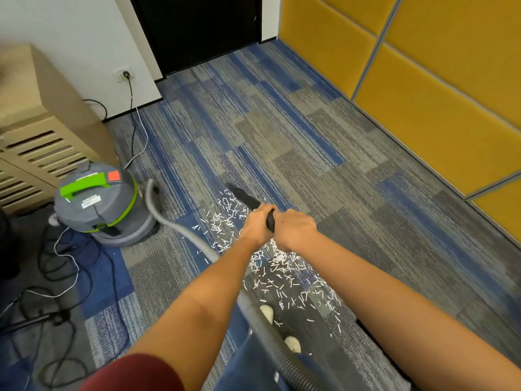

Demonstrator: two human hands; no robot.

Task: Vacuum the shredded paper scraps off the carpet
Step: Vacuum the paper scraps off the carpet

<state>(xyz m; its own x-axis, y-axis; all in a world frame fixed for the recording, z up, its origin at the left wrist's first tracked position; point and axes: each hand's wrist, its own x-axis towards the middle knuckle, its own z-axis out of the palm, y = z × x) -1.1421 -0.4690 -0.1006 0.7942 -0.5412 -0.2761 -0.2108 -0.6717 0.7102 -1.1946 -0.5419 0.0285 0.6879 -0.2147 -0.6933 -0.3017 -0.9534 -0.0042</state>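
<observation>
Left hand and right hand both grip the nozzle at frame centre, its tip at the upper edge of the scraps, which lie thick on the carpet, so the job seems barely begun.

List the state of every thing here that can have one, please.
left hand, grips the nozzle tube
right hand, grips the nozzle tube too
nozzle tube, tip low at the scraps' far edge
paper scraps, scattered on the carpet
vacuum canister, upright, hose attached
plug, in the wall socket
door, closed
</observation>
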